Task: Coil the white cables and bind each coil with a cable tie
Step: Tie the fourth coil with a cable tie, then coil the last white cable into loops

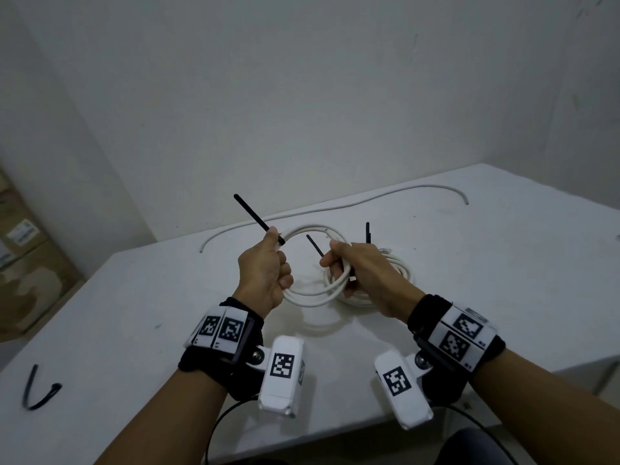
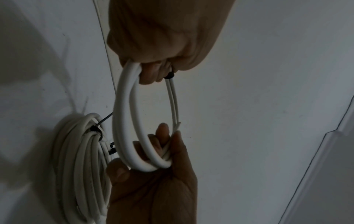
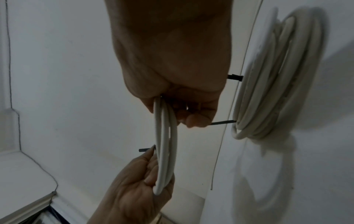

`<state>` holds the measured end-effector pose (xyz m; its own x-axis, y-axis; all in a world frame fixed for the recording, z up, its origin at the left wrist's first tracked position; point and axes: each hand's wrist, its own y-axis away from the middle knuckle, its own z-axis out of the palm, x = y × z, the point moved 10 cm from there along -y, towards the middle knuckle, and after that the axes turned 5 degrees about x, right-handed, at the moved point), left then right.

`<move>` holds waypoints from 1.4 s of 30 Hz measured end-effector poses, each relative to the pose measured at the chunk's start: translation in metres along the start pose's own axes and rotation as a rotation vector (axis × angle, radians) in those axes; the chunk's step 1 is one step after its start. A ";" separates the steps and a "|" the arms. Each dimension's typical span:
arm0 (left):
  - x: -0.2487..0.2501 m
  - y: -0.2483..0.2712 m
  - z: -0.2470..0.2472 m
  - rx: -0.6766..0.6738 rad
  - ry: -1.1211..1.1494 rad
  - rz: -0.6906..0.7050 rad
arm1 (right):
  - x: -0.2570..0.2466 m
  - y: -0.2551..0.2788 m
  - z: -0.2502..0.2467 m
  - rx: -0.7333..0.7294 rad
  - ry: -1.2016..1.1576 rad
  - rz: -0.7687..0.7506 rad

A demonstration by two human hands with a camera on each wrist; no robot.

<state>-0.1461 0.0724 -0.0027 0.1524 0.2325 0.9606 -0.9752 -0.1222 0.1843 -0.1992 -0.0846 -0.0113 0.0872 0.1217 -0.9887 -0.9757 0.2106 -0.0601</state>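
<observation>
A small coil of white cable [image 1: 312, 298] hangs in the air between both hands, above the white table [image 1: 486, 280]. My left hand [image 1: 268, 270] grips the coil's left side, where a black cable tie [image 1: 251, 214] sticks up and to the left. My right hand [image 1: 352, 263] grips the right side together with a second black tie [image 1: 315, 246]. The left wrist view shows the coil [image 2: 124, 121] with a tie head [image 2: 169, 75] at my left fingers. In the right wrist view the coil [image 3: 162, 144] runs from my right fingers down to my left hand [image 3: 138, 181].
A larger white coil [image 1: 392, 273] bound with a black tie [image 1: 368, 233] lies on the table behind my right hand. One loose white cable [image 1: 335, 206] stretches along the far side. A spare black tie [image 1: 37, 391] lies near left. Cardboard boxes [image 1: 20, 263] stand beyond the left edge.
</observation>
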 end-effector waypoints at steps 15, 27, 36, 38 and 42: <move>0.005 0.006 0.029 -0.217 -0.410 0.212 | -0.047 0.006 -0.069 0.277 0.474 -0.249; -0.024 -0.006 0.084 -0.209 -1.018 0.461 | 0.000 -0.042 -0.102 0.139 1.005 0.120; 0.030 -0.018 0.079 -0.098 -1.063 0.606 | -0.018 -0.055 -0.106 0.054 1.287 0.114; 0.045 -0.029 0.083 -0.121 -0.989 0.617 | -0.033 -0.070 -0.109 0.064 1.269 0.070; 0.061 -0.059 0.098 -0.176 -1.005 0.646 | -0.048 -0.117 -0.109 0.026 1.148 0.041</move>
<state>-0.0637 -0.0010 0.0650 -0.3912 -0.6869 0.6125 -0.9140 0.2124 -0.3457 -0.1109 -0.2205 0.0278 -0.1919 -0.8242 -0.5328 -0.9681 0.2482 -0.0353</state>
